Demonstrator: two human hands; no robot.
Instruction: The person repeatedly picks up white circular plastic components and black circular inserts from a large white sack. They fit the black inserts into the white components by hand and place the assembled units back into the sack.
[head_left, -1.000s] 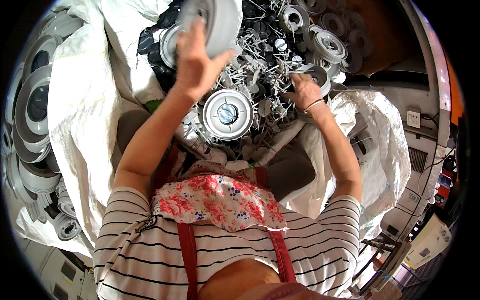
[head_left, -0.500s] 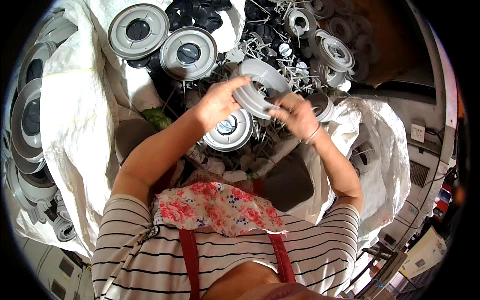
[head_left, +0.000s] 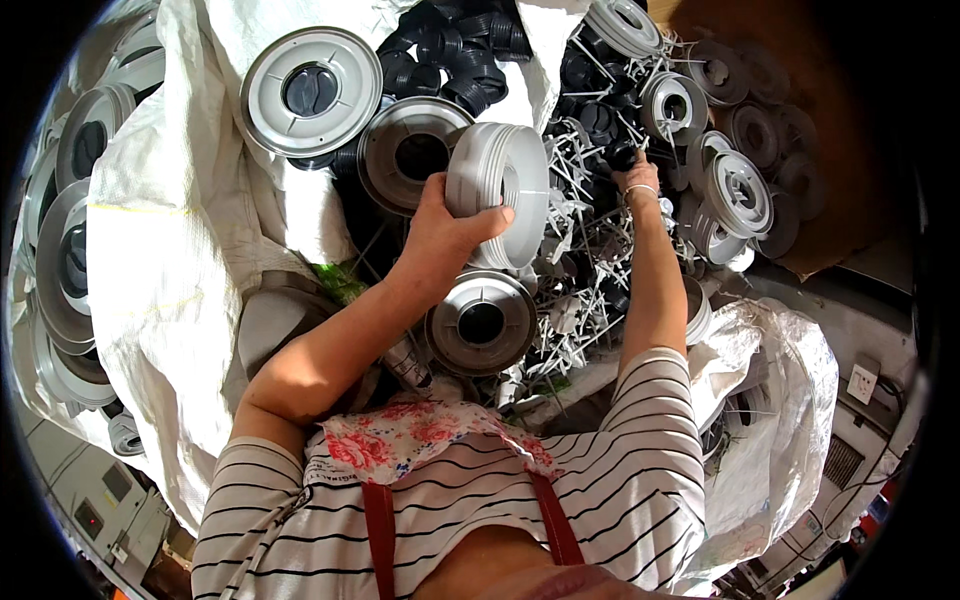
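My left hand (head_left: 445, 235) grips a pale grey plastic ring (head_left: 522, 200) with a stepped, ribbed side, its thumb over the edge. The ring is tilted, so its side faces left. Out to the right, my right hand (head_left: 637, 178) reaches into a heap of black plastic caps (head_left: 600, 122). Its fingers curl down among them, and what they hold is partly hidden. Below the held ring lies a round grey flange (head_left: 480, 322) with a dark centre. Another grey flange (head_left: 415, 152) sits in shadow behind my left hand, beside a flange with a black cap (head_left: 310, 90).
Thin white plastic sprues (head_left: 572, 240) lie scattered between my arms. Stacked grey rings (head_left: 738, 195) stand to the right, and black threaded parts (head_left: 460, 50) at the back. White woven sacks (head_left: 150, 240) flank me on the left and a clear plastic bag (head_left: 770, 400) on the right.
My right hand has left the ring and stretched out to the black caps at the right. The left hand alone now holds the ring, turned more on its side. The whole view has shifted.
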